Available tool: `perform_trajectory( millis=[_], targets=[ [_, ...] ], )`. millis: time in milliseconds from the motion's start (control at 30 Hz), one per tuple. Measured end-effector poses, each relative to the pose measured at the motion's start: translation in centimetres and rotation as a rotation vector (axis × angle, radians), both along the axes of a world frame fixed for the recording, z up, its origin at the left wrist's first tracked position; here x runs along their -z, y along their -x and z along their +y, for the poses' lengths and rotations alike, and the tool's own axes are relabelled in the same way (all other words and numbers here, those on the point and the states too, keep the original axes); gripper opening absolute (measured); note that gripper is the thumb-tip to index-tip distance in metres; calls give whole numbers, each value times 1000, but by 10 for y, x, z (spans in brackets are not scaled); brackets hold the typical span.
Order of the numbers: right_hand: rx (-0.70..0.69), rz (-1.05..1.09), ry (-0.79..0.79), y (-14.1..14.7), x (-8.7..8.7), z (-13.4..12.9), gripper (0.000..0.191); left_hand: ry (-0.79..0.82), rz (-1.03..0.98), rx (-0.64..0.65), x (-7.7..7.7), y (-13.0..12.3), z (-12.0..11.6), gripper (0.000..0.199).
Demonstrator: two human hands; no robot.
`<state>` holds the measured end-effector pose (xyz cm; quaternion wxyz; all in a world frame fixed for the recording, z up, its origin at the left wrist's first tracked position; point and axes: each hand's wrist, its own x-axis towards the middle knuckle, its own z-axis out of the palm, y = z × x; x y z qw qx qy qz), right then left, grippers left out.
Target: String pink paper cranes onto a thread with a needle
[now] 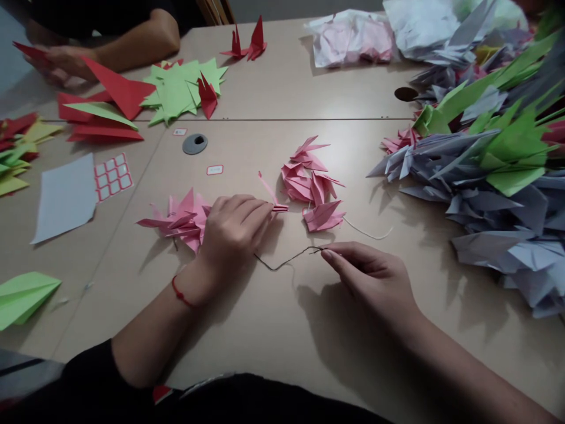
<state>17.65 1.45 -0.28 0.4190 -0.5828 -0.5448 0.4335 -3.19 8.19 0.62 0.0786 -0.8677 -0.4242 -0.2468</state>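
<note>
My left hand (236,229), a red cord round its wrist, is closed on a pink folded paper crane (279,209) whose tip sticks out past the fingers. My right hand (366,271) pinches one end of a thin dark thread (274,269), which sags across to beneath my left hand. Several pink cranes (176,221) lie bunched against the left side of my left hand. Beyond the thread, another pink group (309,179) rests on the table, with a white string (373,235) trailing to the right.
Grey and green folded paper (477,159) heaps up at the right. Bags (353,36) stand at the back. Red sheets (115,97), green paper stars (179,88), a white sheet (64,197) and labels (113,176) lie left. Another person's hand (66,62) holds red paper.
</note>
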Motion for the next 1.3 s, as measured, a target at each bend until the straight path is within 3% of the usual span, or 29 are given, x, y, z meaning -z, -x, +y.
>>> perform_trajectory(
  millis=[133, 267, 467, 700, 900, 1067, 1200, 1300],
  targets=[
    [-12, -54, -100, 0, -16, -7, 7, 51, -331, 48, -14, 0, -27, 13],
    [-81, -152, -209, 0, -30, -20, 20, 179, -480, 88, -8, -5, -53, 27],
    [-142, -304, -267, 2, -35, -25, 19, 210, -492, 104, 9, -4, -64, 33],
    [-140, -319, -201, 6, -32, -23, 11, 218, -514, 137, 10, -3, -64, 35],
    [-147, -280, -127, 3, -31, -21, 8, 322, -609, 50, 15, -7, -68, 28],
    [-89, -72, 27, 0, -28, -18, 10, 316, -703, -71, 16, -4, -68, 34],
    [-53, 164, 380, -1, -28, -13, 17, 263, -472, 9, 5, -7, -63, 27],
    [-57, 342, 615, 1, -29, -10, 26, 277, -466, 12, -1, -13, -63, 26]
  ],
)
